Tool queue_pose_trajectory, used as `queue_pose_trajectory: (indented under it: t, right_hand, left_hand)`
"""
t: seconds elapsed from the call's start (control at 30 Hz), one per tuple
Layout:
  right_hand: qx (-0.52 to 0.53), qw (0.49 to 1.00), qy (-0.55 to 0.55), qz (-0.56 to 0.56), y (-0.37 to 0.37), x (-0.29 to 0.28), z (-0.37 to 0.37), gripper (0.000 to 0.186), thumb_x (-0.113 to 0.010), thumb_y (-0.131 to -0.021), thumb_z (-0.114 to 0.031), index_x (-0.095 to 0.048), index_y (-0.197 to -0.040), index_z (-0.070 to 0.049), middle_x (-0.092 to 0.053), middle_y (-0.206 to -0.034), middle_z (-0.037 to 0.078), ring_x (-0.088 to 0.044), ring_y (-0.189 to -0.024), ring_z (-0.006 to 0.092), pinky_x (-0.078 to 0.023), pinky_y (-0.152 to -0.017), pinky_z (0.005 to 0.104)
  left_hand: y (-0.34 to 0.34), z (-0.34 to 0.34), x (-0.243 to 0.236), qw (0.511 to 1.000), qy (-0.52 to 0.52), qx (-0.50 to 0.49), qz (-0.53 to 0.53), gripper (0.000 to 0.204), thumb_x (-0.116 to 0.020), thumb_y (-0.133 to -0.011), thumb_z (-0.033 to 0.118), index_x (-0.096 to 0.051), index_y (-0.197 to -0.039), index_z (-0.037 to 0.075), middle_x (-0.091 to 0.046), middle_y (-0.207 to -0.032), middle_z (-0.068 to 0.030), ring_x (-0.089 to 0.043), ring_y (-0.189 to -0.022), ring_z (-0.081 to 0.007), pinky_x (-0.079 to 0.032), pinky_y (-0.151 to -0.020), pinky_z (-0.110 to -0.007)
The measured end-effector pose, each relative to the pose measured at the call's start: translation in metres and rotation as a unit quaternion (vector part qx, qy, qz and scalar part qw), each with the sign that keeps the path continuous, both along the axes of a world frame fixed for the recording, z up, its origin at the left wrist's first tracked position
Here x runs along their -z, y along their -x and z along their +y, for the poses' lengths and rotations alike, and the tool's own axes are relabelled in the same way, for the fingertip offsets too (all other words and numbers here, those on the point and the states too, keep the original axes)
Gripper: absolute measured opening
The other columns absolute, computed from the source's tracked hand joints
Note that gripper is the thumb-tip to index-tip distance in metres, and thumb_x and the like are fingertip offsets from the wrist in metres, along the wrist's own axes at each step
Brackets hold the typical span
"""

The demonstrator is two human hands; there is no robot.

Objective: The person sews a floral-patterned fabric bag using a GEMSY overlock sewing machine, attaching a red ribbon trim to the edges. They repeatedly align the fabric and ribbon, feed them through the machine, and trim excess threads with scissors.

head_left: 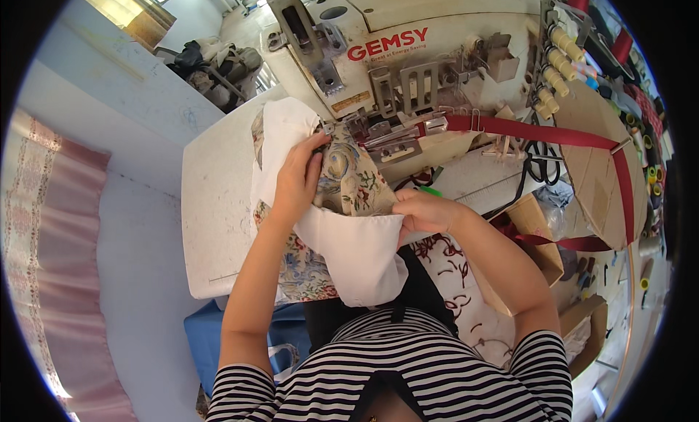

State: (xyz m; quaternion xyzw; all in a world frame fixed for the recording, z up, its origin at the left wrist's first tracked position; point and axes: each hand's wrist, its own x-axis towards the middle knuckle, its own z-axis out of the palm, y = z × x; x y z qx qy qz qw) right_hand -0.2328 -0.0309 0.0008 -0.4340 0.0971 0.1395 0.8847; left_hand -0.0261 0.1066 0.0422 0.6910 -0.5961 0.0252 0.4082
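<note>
A floral tapestry fabric piece (341, 171) with white lining (360, 258) lies on the white sewing table and hangs over its front edge toward my lap. My left hand (300, 178) rests on the fabric with fingers stretched forward, close to the presser foot area of the sewing machine (451, 29). At the fabric's right corner, my right hand (422, 212) pinches the edge between thumb and fingers. A dark red ribbon (524, 128) runs from the right into a metal folder guide (408, 133) beside the fabric. The needle is too small to make out.
Black-handled scissors (540, 163) lie right of the machine, near a cardboard box (535, 225). Thread guides (557, 69) and thread spools stand at the far right. Dark red scraps (448, 265) are strewn below my right arm. A pink curtain (69, 254) hangs at left.
</note>
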Motion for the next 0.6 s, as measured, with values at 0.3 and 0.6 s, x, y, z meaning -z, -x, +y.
queue_pose_trajectory:
  t: [0.3,0.6]
  right_hand:
    - [0.058,0.995,-0.06,-0.061,-0.027,-0.007,0.0,0.029,-0.039,-0.092,-0.009,-0.044,-0.112,0.011,-0.058,-0.111,0.021,-0.064,-0.094,0.0297,-0.055,-0.076,0.0437]
    - [-0.081,0.96,0.264,0.037,-0.002,-0.044,-0.008,0.033,-0.054,-0.079,-0.015,-0.046,-0.095,0.012,-0.064,-0.094,0.021,-0.068,-0.08,0.0271,-0.055,-0.069,0.0319]
  left_hand:
    - [-0.024,-0.015,-0.032,0.997,-0.02,0.061,-0.032,0.014,-0.054,-0.09,0.011,-0.061,-0.091,-0.001,-0.062,-0.099,-0.0122,-0.055,-0.099,-0.0288,-0.043,-0.087,-0.034]
    - [0.139,0.078,-0.059,0.954,-0.155,0.196,-0.165,0.022,-0.072,-0.072,0.017,-0.062,-0.088,0.007,-0.056,-0.077,-0.0058,-0.059,-0.07,-0.0223,-0.047,-0.065,-0.033]
